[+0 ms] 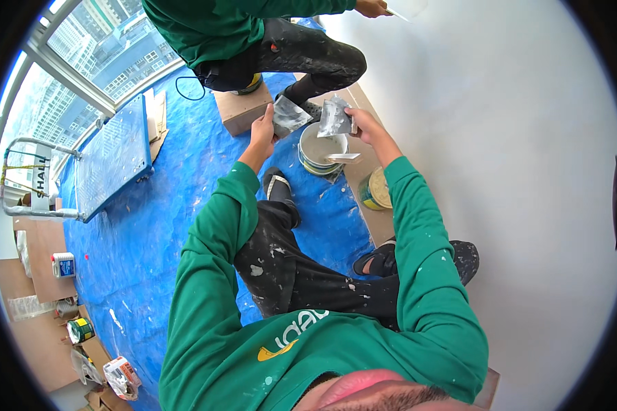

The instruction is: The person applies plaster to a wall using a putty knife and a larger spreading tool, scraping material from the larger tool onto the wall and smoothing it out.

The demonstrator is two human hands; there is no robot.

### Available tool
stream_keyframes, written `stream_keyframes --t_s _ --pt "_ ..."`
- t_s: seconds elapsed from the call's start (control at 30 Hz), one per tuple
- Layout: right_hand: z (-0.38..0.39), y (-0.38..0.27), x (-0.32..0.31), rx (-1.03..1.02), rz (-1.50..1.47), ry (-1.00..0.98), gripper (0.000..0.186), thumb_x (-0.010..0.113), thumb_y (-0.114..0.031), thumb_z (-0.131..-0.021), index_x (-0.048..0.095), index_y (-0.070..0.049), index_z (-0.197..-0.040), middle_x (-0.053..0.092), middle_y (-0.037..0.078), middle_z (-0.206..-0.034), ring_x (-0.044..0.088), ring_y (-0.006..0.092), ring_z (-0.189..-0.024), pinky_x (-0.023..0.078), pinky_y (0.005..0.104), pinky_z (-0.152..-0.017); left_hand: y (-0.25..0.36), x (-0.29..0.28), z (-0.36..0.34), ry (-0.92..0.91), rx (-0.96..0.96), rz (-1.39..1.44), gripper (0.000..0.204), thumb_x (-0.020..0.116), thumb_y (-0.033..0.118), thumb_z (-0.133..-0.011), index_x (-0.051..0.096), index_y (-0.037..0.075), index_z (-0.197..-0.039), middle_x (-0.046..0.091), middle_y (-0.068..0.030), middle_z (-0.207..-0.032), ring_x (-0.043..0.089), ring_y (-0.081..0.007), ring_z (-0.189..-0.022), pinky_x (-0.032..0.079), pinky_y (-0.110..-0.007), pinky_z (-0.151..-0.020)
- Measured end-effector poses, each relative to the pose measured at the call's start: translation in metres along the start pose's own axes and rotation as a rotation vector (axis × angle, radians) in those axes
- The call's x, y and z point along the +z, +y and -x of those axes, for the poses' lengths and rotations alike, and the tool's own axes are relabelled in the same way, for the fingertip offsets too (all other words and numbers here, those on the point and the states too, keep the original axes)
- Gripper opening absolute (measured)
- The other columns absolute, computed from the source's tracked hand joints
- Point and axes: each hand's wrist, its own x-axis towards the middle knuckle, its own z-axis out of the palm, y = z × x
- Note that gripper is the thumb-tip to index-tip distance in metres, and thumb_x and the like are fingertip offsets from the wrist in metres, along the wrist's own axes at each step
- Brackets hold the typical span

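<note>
With hands apart, our left hand (262, 130) grips a flat grey metal blade (291, 115) and our right hand (367, 126) a white-smeared squarish metal blade (334, 118), a white round plastic bucket (309, 163) below and between them, seemingly mid-scrape, which calls next for steady, level edges.

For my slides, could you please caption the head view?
Left hand holds one smeared blade, right hand another blade, near an open bucket.

The left hand (262, 133) curls closed at upper centre; the right hand (367, 126) pinches farther right. Both arms (216, 236) extend up from below.
</note>
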Motion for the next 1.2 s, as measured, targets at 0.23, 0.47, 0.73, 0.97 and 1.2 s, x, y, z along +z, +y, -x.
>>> stream_keyframes --t_s 0.23,0.47,0.73,0.97,1.2 --pt "0.020 -0.009 -0.035 0.067 -0.448 -0.576 0.017 0.056 -0.028 -0.099 0.063 -0.013 -0.099 0.062 0.001 -0.072 0.046 0.0122 -0.052 0.034 0.0247 -0.047 0.001 0.014 0.004 -0.212 0.014 0.036 0.050 0.058 0.051 -0.098 0.064 0.003 -0.112 0.071 -0.0049 -0.100 0.070 -0.0154 -0.086 0.058 -0.031 -0.073" --pt "0.005 0.025 -0.021 -0.131 -0.502 -0.334 0.022 0.055 -0.036 -0.101 0.061 -0.016 -0.106 0.067 0.002 -0.086 0.063 0.0127 -0.069 0.048 0.0277 -0.053 0.019 0.051 0.027 -0.433 -0.039 0.117 0.049 0.052 0.050 -0.100 0.063 0.007 -0.121 0.069 -0.0036 -0.117 0.067 -0.0162 -0.105 0.053 -0.033 -0.095" --pt "0.022 0.005 0.006 -0.348 -0.619 0.195 0.022 0.057 -0.031 -0.101 0.059 -0.009 -0.103 0.065 0.004 -0.081 0.061 0.0130 -0.063 0.050 0.0248 -0.052 0.041 0.056 0.058 -0.429 -0.161 0.247 0.039 0.057 0.051 -0.098 0.066 0.016 -0.114 0.070 0.0056 -0.109 0.065 -0.0082 -0.092 0.049 -0.026 -0.072" --pt "0.056 -0.003 0.044 -0.448 -0.307 -0.049 0.030 0.063 -0.033 -0.097 0.061 -0.004 -0.105 0.066 0.004 -0.083 0.064 0.0135 -0.071 0.055 0.0287 -0.062 0.027 0.065 0.045 -0.438 -0.110 0.241 0.050 0.055 0.050 -0.098 0.060 0.009 -0.126 0.067 -0.0060 -0.124 0.065 -0.0196 -0.112 0.051 -0.037 -0.100" --pt "0.035 0.034 0.007 -0.712 1.156 0.326 0.056 0.068 -0.054 -0.085 0.068 -0.003 -0.108 0.071 0.018 -0.096 0.070 0.0295 -0.088 0.055 0.0395 -0.080 0.021 0.035 0.012 -0.310 0.005 0.311 0.045 0.058 0.044 -0.099 0.062 0.007 -0.123 0.068 -0.0043 -0.121 0.066 -0.0183 -0.108 0.053 -0.034 -0.098"
